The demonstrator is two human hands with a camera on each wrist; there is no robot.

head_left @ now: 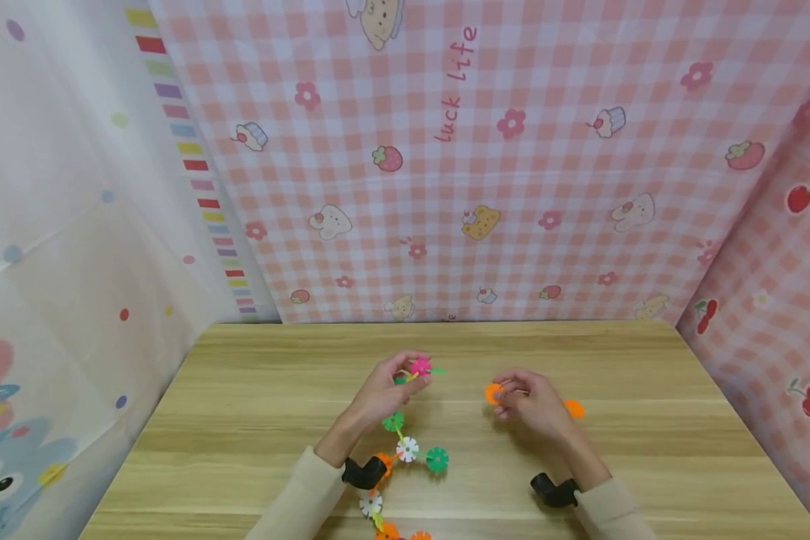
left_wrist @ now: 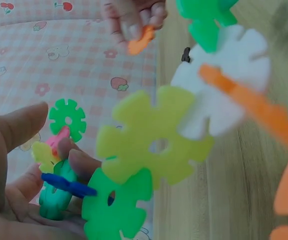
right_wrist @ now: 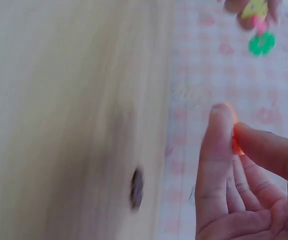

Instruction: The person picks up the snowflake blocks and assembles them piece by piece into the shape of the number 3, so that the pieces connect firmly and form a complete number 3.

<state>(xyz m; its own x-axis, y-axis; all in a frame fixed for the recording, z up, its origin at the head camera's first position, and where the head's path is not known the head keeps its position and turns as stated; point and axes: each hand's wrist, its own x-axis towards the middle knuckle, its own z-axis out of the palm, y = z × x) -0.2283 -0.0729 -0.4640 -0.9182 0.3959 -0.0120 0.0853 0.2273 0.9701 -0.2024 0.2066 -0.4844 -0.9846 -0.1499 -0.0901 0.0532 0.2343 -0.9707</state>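
Observation:
My left hand (head_left: 390, 388) grips the upper end of a chain of interlocking plastic snowflake discs, by a pink disc (head_left: 421, 367). Past the fingertips, a green disc (left_wrist: 67, 120) ends the chain. The rest hangs down toward me: a green disc (head_left: 393, 421), a white disc (head_left: 408, 450), and several orange and yellow ones partly behind the left wrist. Opposite, to the right, my right hand (head_left: 532, 401) pinches a single orange disc (right_wrist: 237, 145) between thumb and index finger. A gap separates the two hands.
Another orange disc (head_left: 574, 409) shows beside the right wrist. A green disc (head_left: 437, 460) branches off the chain's white disc. The wooden table (head_left: 648, 450) ends at a pink checked cloth (head_left: 513, 172) at the back. A small dark object (right_wrist: 137, 190) lies on the wood.

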